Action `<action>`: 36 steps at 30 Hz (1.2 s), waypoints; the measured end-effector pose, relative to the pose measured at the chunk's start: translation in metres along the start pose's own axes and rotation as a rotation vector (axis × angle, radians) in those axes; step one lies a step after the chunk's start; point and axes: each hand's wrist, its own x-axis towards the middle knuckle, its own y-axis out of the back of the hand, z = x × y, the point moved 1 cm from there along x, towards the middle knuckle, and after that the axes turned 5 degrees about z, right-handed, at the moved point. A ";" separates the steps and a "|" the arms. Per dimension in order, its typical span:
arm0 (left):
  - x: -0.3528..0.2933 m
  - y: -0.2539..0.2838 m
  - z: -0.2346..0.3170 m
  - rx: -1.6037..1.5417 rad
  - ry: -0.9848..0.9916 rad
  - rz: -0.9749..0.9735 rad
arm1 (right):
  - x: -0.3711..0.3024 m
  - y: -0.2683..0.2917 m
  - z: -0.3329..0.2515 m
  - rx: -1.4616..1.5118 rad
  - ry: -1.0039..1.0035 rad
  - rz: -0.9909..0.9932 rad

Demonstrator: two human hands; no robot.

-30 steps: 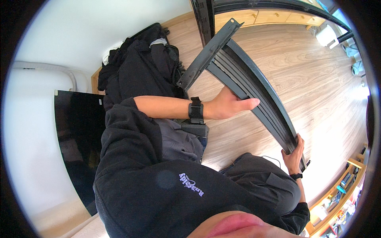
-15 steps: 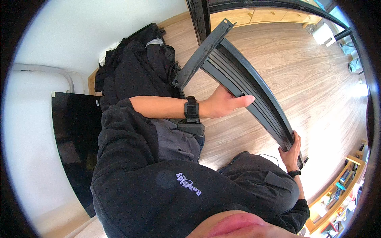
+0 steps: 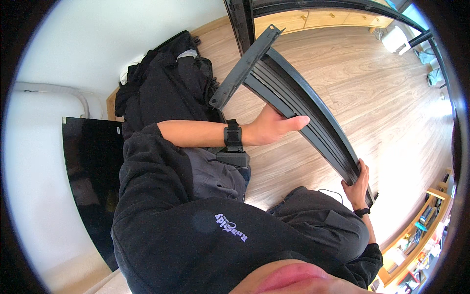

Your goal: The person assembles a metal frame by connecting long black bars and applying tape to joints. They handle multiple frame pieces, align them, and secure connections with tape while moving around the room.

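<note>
A long dark metal beam (image 3: 313,125) with ridges along its length slants across the middle, from upper left to lower right. At its upper left end a crosswise angled end plate (image 3: 245,68) with small holes at both tips is attached. My left hand (image 3: 274,126) grips the near edge of the beam, thumb lying over the top and fingers hidden beneath. Toward the lower right end, my right hand (image 3: 357,187) is wrapped round the beam.
A tall black metal frame (image 3: 241,29) rises at the top. Black clothing (image 3: 166,88) is heaped by the wall, near a dark flat panel (image 3: 90,181). Wooden drawers (image 3: 320,19) stand behind; a cluttered wooden shelf (image 3: 435,193) is at lower right. Wood flooring (image 3: 382,93) lies beneath.
The beam and both hands sit very slightly farther left in the picture, as do the surroundings. Both grips are the same.
</note>
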 end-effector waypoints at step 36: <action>0.023 0.036 -0.097 -0.642 0.677 0.646 | 0.257 0.069 -0.090 -0.042 0.682 -0.165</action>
